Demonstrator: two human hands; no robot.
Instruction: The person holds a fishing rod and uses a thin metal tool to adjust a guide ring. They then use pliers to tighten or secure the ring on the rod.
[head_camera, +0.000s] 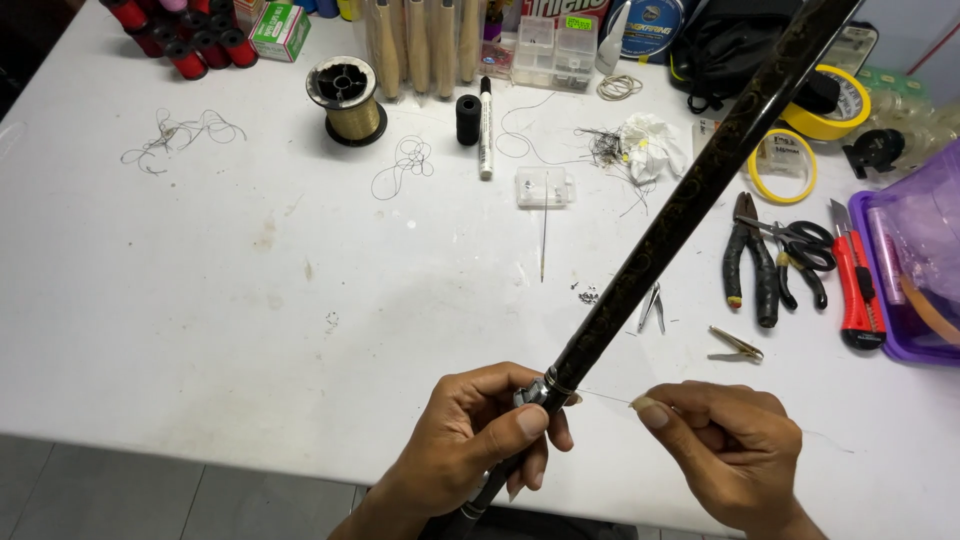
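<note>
Head view shows the left hand (470, 435) wrapped around a dark patterned fishing rod (690, 195), its fingers (530, 420) curled and pressing a small metal guide (540, 392) against the rod blank. The rod runs diagonally from the lower middle of the frame up to the top right, above the white worktop (250, 280). The right hand (730, 450) sits just beside it, thumb and forefinger pinched together on a thin thread (605, 397) stretched taut from the guide.

By the look of it, the rod is stiff, light and glossy, so it could slip or turn in a loose grip; a firm hold close to the guide seems best. The thread looks fine and easily snapped, and is best taken between fingertips. Pliers (752, 260), scissors (805, 250), a red utility knife (856, 290) and a spool of gold thread (347, 100) lie well apart on the worktop.
</note>
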